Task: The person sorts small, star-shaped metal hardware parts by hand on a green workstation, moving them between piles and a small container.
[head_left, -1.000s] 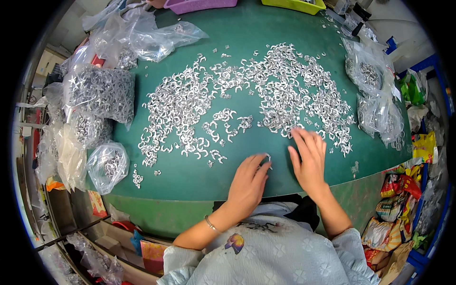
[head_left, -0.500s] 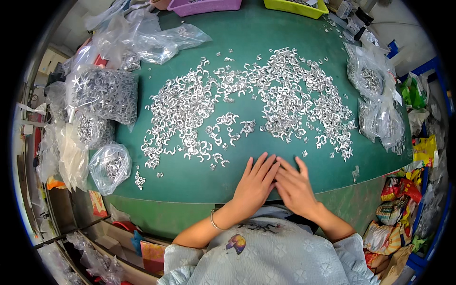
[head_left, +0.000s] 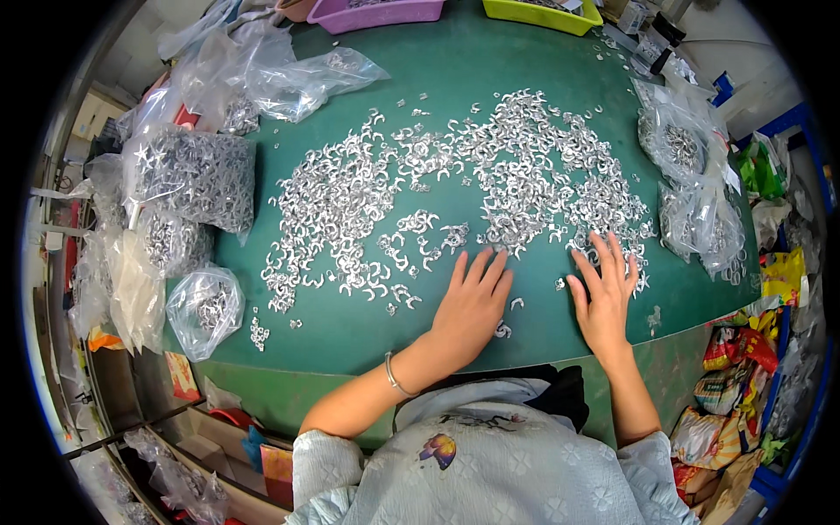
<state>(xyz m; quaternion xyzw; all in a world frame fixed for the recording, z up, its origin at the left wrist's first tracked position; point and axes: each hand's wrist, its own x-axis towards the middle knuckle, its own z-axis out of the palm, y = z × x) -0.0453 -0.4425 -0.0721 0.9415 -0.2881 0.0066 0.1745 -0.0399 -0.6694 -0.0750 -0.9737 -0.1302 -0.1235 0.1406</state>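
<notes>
One green counter (head_left: 455, 57) carries two broad heaps of silvery, mostly crescent-shaped pieces, a left heap (head_left: 337, 206) and a right heap (head_left: 525, 157), too many to count, with one purple tray (head_left: 376, 17) and one yellow-green tray (head_left: 538, 16) at the far edge. Two hands, left hand (head_left: 477, 297) and right hand (head_left: 604, 306), reach in with fingers spread; anything beneath them cannot be told. At least three stray pieces (head_left: 517, 304) lie between them, probably light, stiff and slippery, best pinched across the curve.

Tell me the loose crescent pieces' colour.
The crescent pieces are silver, best seen in the head view.
</notes>
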